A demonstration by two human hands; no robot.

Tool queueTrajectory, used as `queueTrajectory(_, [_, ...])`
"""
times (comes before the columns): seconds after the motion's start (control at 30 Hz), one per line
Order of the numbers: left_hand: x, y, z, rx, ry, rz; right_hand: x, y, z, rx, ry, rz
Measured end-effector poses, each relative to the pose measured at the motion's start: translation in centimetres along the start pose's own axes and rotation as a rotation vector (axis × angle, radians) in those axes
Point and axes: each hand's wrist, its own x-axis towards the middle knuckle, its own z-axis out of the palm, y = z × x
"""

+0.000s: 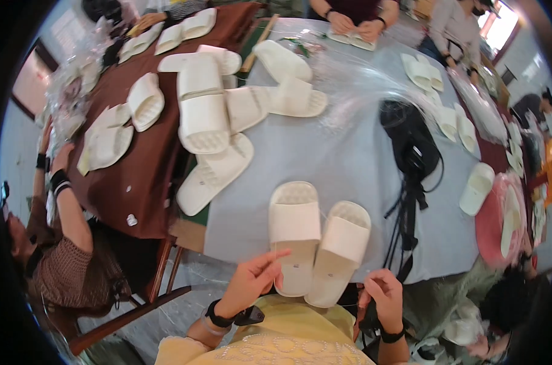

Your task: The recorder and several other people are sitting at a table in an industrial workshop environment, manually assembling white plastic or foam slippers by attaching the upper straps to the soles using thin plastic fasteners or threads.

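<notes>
A pair of cream slippers stands side by side at the table's near edge, toes pointing away from me: the left slipper and the right slipper. My left hand is closed in a pinch beside the left slipper, its fingertips over that slipper's sole. To the right of the pair, just off the table edge, my right hand is closed with thumb and fingers together. Faint traces of a fine clear thread show near both hands, but what each pinch holds is too thin to make out surely.
A pile of cream slippers lies at left across the table seam. Loose clear strands spread over the grey cloth. A black bag with straps lies at right. Other people work around the tables, one seated at left.
</notes>
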Motion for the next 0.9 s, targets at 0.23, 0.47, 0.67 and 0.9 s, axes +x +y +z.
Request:
queueTrajectory(0.23, [0.6, -2.5, 3.1, 0.274, -0.247, -0.121, 0.2, 1.4, -0.2, -0.134, -0.117, -0.061])
queueTrajectory(0.47, [2.4, -2.3, 5.1, 0.028, -0.268, -0.384, 0.8, -0.7, -0.8, 0.089, 0.067, -0.156])
queueTrajectory(0.67, [5.5, -3.8, 8.5, -0.323, -0.161, -0.346, 8.0, -5.0, -1.3, -0.041, 0.015, 0.048])
queueTrajectory(0.9, [6.7, -4.8, 10.2, -0.281, -0.05, -0.258, 14.7, -6.1, -0.9, -0.778, -0.266, -0.146])
